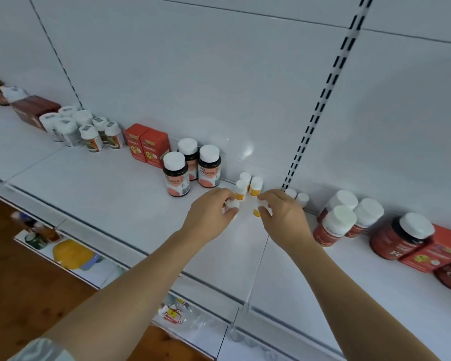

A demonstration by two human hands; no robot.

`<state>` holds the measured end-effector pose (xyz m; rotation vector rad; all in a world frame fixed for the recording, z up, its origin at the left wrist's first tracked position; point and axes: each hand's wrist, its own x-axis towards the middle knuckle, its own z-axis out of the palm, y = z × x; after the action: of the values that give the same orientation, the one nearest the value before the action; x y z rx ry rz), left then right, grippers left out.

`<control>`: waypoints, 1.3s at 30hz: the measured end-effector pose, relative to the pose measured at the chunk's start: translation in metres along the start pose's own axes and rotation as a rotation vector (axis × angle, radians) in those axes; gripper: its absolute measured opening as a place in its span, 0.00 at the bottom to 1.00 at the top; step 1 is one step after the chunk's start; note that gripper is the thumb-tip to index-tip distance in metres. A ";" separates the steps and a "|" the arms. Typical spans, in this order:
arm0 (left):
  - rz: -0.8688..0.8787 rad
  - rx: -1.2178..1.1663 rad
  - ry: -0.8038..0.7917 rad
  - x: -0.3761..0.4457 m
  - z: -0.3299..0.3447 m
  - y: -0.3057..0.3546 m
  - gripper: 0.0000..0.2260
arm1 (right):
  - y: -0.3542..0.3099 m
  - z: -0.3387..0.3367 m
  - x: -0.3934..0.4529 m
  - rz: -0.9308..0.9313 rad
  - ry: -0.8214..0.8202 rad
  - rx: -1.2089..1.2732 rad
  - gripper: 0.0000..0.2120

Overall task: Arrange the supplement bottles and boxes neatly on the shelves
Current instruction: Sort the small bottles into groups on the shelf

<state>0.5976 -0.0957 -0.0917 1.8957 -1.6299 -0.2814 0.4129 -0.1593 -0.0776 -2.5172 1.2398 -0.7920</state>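
Note:
On the white shelf (102, 194), my left hand (208, 214) grips a small white-capped bottle (232, 204). My right hand (281, 217) pinches another small bottle with a yellow label (258, 208). Both bottles stand on the shelf just in front of three similar small yellow-labelled bottles (248, 185) near the back wall. Two more small white-capped bottles (297, 196) show behind my right hand. My fingers hide most of both held bottles.
Three dark bottles with pink labels (190, 168) stand left of my hands, then two red boxes (146, 145) and several white bottles (89, 131). Right of my hands are red bottles with white caps (341, 220), a big red jar (401, 238) and red boxes (435, 251). A lower shelf (71, 254) holds packets.

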 end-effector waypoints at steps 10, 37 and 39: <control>0.133 -0.025 -0.083 0.032 0.021 -0.031 0.11 | -0.001 0.033 0.029 0.087 0.019 -0.047 0.10; 0.397 0.044 0.000 0.043 0.021 -0.042 0.09 | -0.009 0.043 0.035 0.072 0.050 -0.279 0.07; 0.390 0.042 0.004 0.044 0.018 -0.041 0.10 | -0.008 0.040 0.034 0.069 0.044 -0.313 0.09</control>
<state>0.6308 -0.1410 -0.1194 1.5608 -1.9694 -0.0809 0.4576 -0.1820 -0.0950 -2.6886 1.5652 -0.6870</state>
